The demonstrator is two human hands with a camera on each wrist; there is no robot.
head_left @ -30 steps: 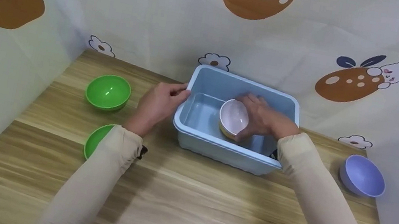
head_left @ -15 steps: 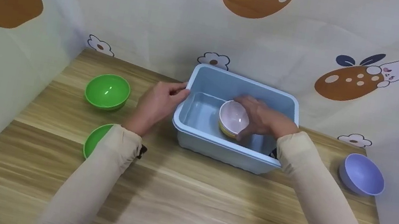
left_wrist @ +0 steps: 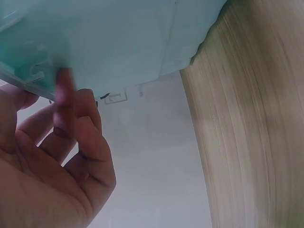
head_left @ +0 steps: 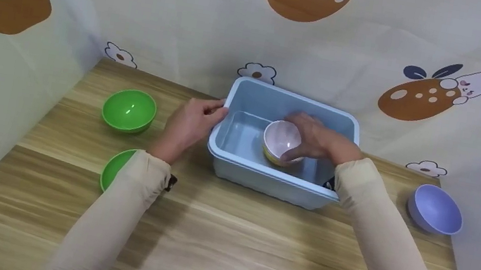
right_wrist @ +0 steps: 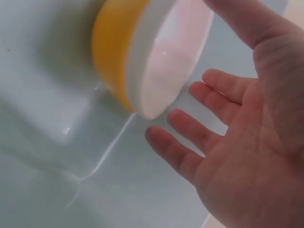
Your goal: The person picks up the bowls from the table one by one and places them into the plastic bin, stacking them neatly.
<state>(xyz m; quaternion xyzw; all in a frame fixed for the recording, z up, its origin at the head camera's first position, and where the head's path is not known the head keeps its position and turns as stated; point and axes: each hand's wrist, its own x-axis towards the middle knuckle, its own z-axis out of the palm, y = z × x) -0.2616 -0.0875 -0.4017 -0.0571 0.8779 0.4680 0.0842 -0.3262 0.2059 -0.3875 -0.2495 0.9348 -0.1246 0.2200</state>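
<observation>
Since the frame one second earlier, the pink bowl (head_left: 281, 141) has tipped back from a steep sideways lean toward a more upright seat inside the light blue tub (head_left: 248, 92), and the right hand (head_left: 318, 141) has shifted slightly round its far side. The left hand (head_left: 190, 126) has not moved.

Right hand: the wrist view shows the palm open and the fingers (right_wrist: 190, 142) spread and straight beside the bowl's rim, the thumb (right_wrist: 237, 23) reaching over the top edge. This reads as a released grip, steadying rather than clamping. The bowl nests in a yellow bowl (right_wrist: 111, 52) whose outer wall shows beneath the white rim; the pair sits on the tub floor, toward its near right part, still somewhat tilted.

Left hand: fingers rest against the tub's left rim, thumb on the upper edge. In the wrist view the fingers (left_wrist: 64, 109) lie fairly straight under the lip, so the hand appears to brace the tub against sliding, not to grasp it.

On the wooden counter (head_left: 220, 250) to the left stand two green bowls, one (head_left: 129, 110) open and one (head_left: 115, 167) partly hidden by the left sleeve. A purple bowl (head_left: 434, 215) sits well apart on the right.
</observation>
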